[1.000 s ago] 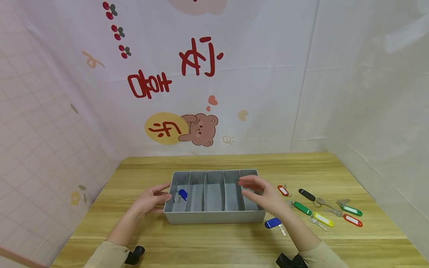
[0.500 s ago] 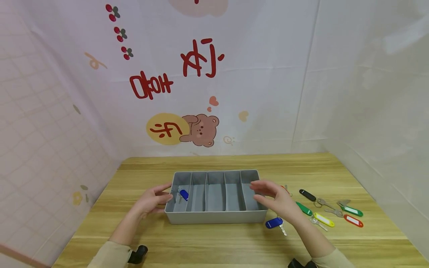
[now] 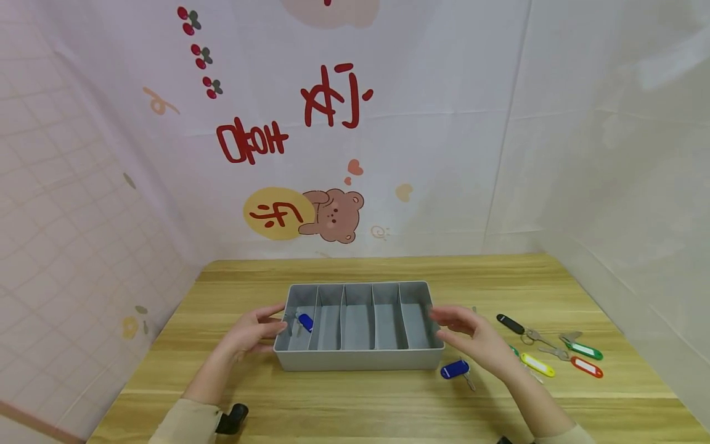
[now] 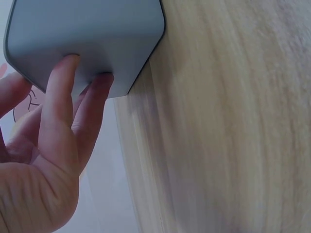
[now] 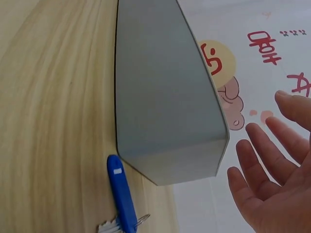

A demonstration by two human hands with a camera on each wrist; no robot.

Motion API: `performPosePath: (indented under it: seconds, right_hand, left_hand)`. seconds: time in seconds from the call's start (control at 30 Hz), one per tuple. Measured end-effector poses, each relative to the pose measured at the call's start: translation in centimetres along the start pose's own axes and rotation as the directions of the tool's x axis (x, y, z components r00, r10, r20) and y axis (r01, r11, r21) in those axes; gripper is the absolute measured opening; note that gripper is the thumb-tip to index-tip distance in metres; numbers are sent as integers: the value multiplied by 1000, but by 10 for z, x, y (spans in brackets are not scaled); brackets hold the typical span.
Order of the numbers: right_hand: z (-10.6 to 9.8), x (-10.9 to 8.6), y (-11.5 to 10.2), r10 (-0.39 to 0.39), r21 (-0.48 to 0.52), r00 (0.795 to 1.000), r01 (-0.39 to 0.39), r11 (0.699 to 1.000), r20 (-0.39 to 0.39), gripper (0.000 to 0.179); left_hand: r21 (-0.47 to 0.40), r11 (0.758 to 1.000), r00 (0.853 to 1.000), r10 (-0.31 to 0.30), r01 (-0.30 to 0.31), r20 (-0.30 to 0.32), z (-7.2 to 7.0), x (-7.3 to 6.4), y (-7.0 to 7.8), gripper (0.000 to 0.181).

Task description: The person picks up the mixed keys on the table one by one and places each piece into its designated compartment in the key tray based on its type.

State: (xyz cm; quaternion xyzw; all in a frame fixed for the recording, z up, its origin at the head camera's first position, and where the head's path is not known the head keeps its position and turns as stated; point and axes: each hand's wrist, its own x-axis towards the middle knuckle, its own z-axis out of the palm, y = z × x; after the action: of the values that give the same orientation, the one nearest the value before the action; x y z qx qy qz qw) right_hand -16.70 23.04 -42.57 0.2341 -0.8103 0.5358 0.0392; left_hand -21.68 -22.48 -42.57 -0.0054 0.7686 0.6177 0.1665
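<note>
A grey tray [image 3: 360, 360] with several compartments stands on the table. In its leftmost compartment lies a key with a blue tag [image 3: 306, 322]. My left hand [image 3: 249, 333] is at the tray's left end; in the left wrist view its nearly straight fingertips touch the outer end wall, with the thumb up at the rim. My right hand [image 3: 471, 336] hovers beside the right end, fingers spread and holding nothing; the right wrist view shows it apart from the wall. Another blue-tagged key [image 3: 456, 369] lies near the tray's front right corner.
Right of my right hand lie several tagged keys: a black tag [image 3: 510, 324], a green tag [image 3: 585, 351], a yellow tag [image 3: 537, 364] and a red tag [image 3: 587, 367]. Others are partly hidden by my right arm. A printed cloth [image 3: 444, 123] hangs behind the wooden table [image 3: 355, 407].
My right hand has moved right, from over the tray's right compartments to just beyond its right end, now covering some keys. My left hand stays at the left end.
</note>
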Motion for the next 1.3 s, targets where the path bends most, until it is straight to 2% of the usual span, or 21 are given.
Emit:
performPosePath:
  seconds: [0.33,0.57,0.73,0.93,1.13,1.3]
  right_hand:
    - [-13,-11,12,-51,-52,999,51,997,6,34]
    - [-23,-20,19,-40,-91,998,44,995,39,30]
    - [-28,-25,26,-110,-111,991,117,987,75,30]
    - [-37,-28,33,-143,-154,982,161,975,121,33]
    - [-47,-27,44,-159,-152,963,195,969,219,36]
    - [-55,-22,55,-191,-120,928,240,963,319,39]
  left_hand:
    - [27,1000,1000,8,-8,2,-1,1,-2,65]
    - [27,1000,1000,11,-12,13,-2,1,-4,68]
    - [38,999,1000,7,-7,7,-2,0,-4,66]
    - [26,1000,1000,7,-7,0,-1,1,-4,65]
    - [14,1000,1000,10,-10,6,-1,1,-5,68]
    - [17,1000,1000,10,-10,8,-2,1,-5,67]
